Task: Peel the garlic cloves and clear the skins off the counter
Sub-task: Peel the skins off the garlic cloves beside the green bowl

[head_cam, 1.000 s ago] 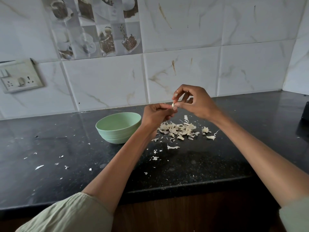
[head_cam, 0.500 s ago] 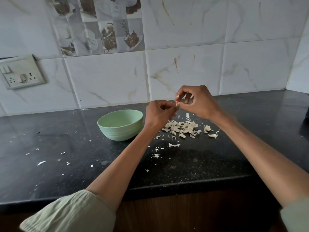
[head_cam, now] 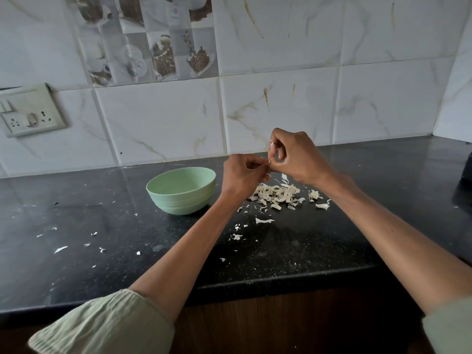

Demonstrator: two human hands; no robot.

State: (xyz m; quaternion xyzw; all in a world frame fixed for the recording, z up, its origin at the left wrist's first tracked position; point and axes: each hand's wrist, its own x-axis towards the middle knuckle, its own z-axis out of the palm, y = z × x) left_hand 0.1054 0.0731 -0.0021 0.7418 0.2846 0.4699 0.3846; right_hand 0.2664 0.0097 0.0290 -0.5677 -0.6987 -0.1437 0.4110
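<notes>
bowl [head_cam: 181, 190] left of skins pile [head_cam: 277, 194], bare counter [head_cam: 319, 241] in front

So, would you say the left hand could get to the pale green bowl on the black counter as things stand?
Probably yes: the pale green bowl sits just left of the left hand with nothing between them, though that hand and the right hand are pinching a small garlic clove.

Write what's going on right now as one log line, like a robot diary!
step: peeling | left hand and right hand: pinching garlic clove | skins: piled on counter | bowl: left of pile
</notes>
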